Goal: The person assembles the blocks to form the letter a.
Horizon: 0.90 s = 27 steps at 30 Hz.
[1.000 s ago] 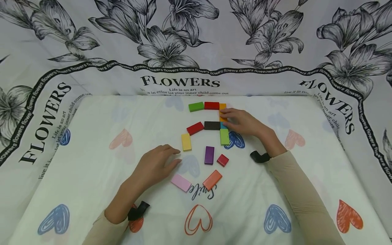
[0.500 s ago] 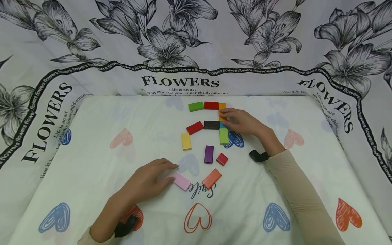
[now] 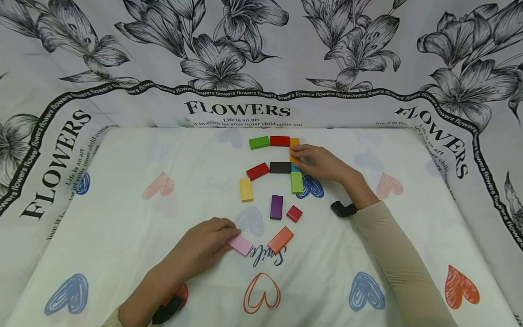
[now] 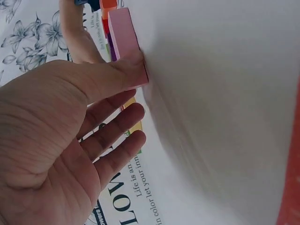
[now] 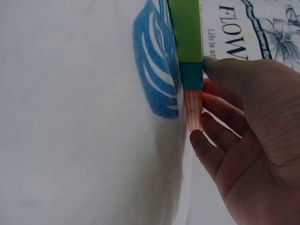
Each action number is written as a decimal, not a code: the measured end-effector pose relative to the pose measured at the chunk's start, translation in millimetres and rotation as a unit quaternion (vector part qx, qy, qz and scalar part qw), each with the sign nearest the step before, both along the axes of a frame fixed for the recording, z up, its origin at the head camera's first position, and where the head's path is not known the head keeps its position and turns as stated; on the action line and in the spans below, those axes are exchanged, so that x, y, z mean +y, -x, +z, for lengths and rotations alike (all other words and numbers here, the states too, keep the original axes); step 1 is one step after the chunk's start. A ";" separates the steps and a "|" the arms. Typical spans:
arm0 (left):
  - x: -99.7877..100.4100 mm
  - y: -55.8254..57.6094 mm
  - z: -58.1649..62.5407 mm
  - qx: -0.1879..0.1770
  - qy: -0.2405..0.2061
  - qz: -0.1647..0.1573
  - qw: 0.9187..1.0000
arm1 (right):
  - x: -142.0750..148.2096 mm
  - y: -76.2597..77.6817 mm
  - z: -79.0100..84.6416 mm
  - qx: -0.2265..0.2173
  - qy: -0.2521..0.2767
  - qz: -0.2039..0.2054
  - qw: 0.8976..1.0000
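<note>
My left hand [image 3: 210,243] pinches one end of a pink block [image 3: 240,245], which lies on the white cloth. In the left wrist view the thumb presses that pink block [image 4: 125,40] and the other fingers spread below it. Farther off, my right hand [image 3: 323,162] rests against an orange block [image 3: 294,145] and a small blue block [image 3: 295,167], partly covering both. In the right wrist view the thumb is beside the teal-looking blue block [image 5: 192,76], and the fingertips touch the orange block [image 5: 193,110]. A light green block [image 3: 297,183] adjoins the blue one.
Green [image 3: 259,142], red [image 3: 279,141] and black blocks [image 3: 280,167] join this arrangement. A tilted red block [image 3: 258,171] meets the black one, near a yellow block [image 3: 246,190]. Loose purple [image 3: 276,207], small red [image 3: 294,213] and orange-red blocks [image 3: 280,240] lie nearer.
My left hand has moved down from beside the yellow block to the pink block and taken hold of its end. The right hand stays at the orange and blue blocks.
</note>
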<state>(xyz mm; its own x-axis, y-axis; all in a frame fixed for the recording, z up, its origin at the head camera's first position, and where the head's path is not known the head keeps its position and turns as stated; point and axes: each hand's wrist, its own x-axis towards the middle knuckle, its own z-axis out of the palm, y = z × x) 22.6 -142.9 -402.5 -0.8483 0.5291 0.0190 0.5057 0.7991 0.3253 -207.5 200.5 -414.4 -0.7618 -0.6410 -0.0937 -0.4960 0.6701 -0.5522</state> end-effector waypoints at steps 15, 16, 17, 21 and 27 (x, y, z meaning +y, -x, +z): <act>1.1 22.0 -4.9 0.065 -0.004 -0.020 0.998 | -0.3 -0.4 1.2 -0.001 -0.003 -0.010 1.000; 1.6 24.5 -5.9 0.067 -0.008 -0.024 0.997 | -0.2 -0.2 1.1 -0.002 -0.003 -0.010 1.000; 2.1 26.8 -7.2 0.069 -0.011 -0.027 0.997 | -0.2 0.0 1.2 -0.003 -0.003 -0.011 1.000; 4.6 34.4 -10.8 0.068 -0.020 -0.034 0.997 | -0.4 0.1 0.9 -0.007 -0.001 -0.011 1.000; 10.9 45.6 -11.9 0.060 -0.020 -0.031 0.998 | -0.7 0.4 -0.5 -0.007 -0.005 -0.014 1.000</act>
<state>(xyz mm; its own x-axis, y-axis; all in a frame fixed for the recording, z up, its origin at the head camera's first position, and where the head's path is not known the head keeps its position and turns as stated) -23.0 -132.1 -414.4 -0.8042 0.5774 0.1407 0.5911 0.7523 0.2909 -207.8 199.8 -414.9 -0.7786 -0.6178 -0.1101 -0.4690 0.6895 -0.5520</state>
